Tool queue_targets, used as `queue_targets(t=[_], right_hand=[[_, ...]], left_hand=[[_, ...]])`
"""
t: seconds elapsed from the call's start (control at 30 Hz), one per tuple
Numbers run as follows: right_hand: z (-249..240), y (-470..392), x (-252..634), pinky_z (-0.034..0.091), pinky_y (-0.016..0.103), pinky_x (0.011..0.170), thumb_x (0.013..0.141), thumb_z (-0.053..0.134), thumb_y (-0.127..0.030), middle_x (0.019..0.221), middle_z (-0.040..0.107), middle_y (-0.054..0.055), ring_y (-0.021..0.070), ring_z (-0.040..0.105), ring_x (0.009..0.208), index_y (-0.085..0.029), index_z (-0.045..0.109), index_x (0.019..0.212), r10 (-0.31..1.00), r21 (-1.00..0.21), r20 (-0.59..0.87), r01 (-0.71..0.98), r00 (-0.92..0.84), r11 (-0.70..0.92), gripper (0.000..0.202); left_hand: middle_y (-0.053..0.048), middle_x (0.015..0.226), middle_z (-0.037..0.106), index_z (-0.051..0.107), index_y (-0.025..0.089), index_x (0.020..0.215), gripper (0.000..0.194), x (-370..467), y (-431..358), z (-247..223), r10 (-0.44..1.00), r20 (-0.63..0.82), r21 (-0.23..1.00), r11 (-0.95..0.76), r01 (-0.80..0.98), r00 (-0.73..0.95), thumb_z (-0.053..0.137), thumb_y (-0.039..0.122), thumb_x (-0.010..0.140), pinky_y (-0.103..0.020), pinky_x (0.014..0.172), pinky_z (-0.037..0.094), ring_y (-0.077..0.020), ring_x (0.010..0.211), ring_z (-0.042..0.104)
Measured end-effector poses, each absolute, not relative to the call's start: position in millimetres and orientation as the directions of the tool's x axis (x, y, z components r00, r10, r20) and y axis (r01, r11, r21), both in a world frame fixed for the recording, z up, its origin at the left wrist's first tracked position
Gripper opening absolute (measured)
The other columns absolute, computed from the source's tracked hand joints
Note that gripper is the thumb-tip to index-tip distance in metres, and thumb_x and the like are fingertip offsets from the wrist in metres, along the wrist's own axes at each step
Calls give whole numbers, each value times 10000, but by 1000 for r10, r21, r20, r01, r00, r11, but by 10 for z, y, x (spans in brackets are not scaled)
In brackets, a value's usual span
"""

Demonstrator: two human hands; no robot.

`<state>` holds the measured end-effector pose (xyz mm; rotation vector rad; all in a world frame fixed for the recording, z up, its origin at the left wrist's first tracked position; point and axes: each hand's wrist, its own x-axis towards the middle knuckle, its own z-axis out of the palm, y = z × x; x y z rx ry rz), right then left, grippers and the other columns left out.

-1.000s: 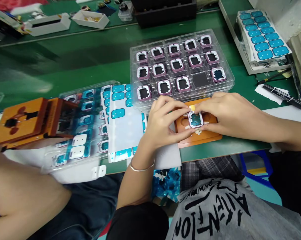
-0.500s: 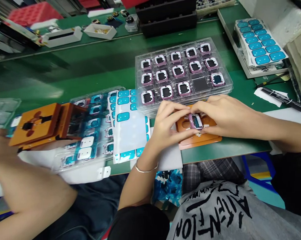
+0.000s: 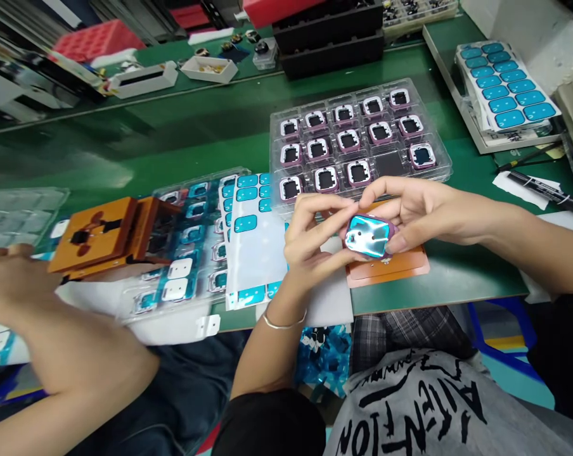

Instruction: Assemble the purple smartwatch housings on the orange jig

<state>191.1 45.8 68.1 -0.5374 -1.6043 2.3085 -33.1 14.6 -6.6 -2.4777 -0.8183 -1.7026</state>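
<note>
Both hands hold one purple watch case (image 3: pixel 369 235) above an orange plate (image 3: pixel 391 269) at the table's front edge. A shiny blue film with small dark holes covers the face turned toward me. My left hand (image 3: pixel 315 237) pinches the case from the left, fingers along its upper and lower edges. My right hand (image 3: pixel 422 212) grips its right end, thumb at the lower right corner. Behind them, a clear plastic tray (image 3: pixel 441 171) carries rows of purple frames, with one compartment in the front row bare. Sheets of blue stickers (image 3: pixel 255 250) lie left of my left hand.
An orange fixture (image 3: pixel 96 237) and another tray of parts (image 3: pixel 191 237) stand left, beside another person's arm (image 3: pixel 68 342). At the back right, blue sticker sheets (image 3: pixel 509 88) rest in a shallow box; a black marker (image 3: pixel 547 190) lies nearer. Black trays (image 3: pixel 331 54) are behind.
The watch case has been turned, so its blue-filmed face now shows instead of the frame's open side. My right hand's fingers have shifted around it. The whole view has moved slightly.
</note>
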Motion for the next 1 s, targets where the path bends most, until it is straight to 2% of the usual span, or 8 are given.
queue_targets(t=[0.1, 0.2, 0.3, 0.43, 0.57, 0.67, 0.83, 1.0], right_hand=[[664, 446, 1895, 573, 297, 886, 794, 755, -157, 1043, 729, 17, 150, 729, 944, -218, 462, 1127, 391, -918, -145, -24, -909, -395, 448], [683, 412, 1885, 578, 344, 938, 821, 704, -123, 1042, 744, 21, 166, 742, 986, -220, 459, 1125, 393, -922, -168, 2, -904, -388, 402], [706, 374, 1876, 597, 341, 905, 862, 663, -125, 1077, 756, 46, 175, 745, 1012, -215, 483, 1119, 423, -937, -189, 34, -886, -348, 326], [702, 352, 1863, 605, 304, 844, 872, 631, -93, 1077, 760, 59, 175, 743, 1016, -202, 503, 1109, 438, -944, -209, 63, -874, -325, 290], [685, 363, 1856, 601, 277, 780, 888, 577, -81, 1059, 752, 66, 155, 748, 897, -179, 526, 1169, 438, -946, -218, 79, -872, -314, 302], [674, 376, 1853, 589, 256, 716, 939, 539, -125, 978, 746, 57, 127, 719, 762, -163, 565, 1174, 472, -959, -204, 79, -858, -271, 240], [660, 378, 1828, 560, 238, 663, 949, 532, -121, 841, 711, 20, 119, 689, 698, -165, 587, 1050, 543, -942, -234, 50, -806, -333, 122], [644, 360, 1792, 464, 182, 547, 937, 572, -93, 698, 656, -23, 84, 632, 594, -173, 559, 914, 586, -914, -278, 23, -761, -404, 85]], left_hand=[[-36, 1103, 674, 569, 412, 1436, 526, -329, 139, -67, 382, 890, 242, -859, 451, 250, 549, 647, 966, -369, 791, 536, -194, 962, 622], [-36, 1086, 676, 576, 436, 1421, 519, -329, 114, -50, 414, 882, 278, -844, 458, 227, 532, 673, 962, -391, 781, 528, -206, 943, 619], [-39, 1084, 664, 590, 443, 1403, 496, -328, 88, -25, 449, 870, 323, -832, 452, 205, 516, 672, 969, -407, 785, 520, -214, 938, 606], [-50, 1060, 645, 587, 440, 1401, 500, -330, 76, -11, 466, 859, 324, -815, 480, 212, 467, 681, 979, -426, 779, 526, -228, 939, 597], [-55, 1085, 630, 553, 435, 1436, 516, -339, 78, -7, 461, 858, 314, -819, 481, 226, 480, 660, 977, -418, 752, 537, -237, 961, 605], [-54, 1115, 645, 561, 410, 1442, 511, -341, 84, 6, 455, 860, 330, -842, 428, 232, 545, 604, 969, -412, 767, 538, -233, 978, 612], [-43, 1095, 715, 549, 366, 1462, 527, -335, 104, 23, 430, 854, 332, -884, 330, 294, 616, 503, 958, -416, 795, 527, -213, 919, 626], [-47, 1098, 716, 551, 362, 1463, 533, -323, 102, 24, 448, 837, 350, -880, 320, 316, 640, 476, 950, -417, 815, 520, -215, 934, 615]])
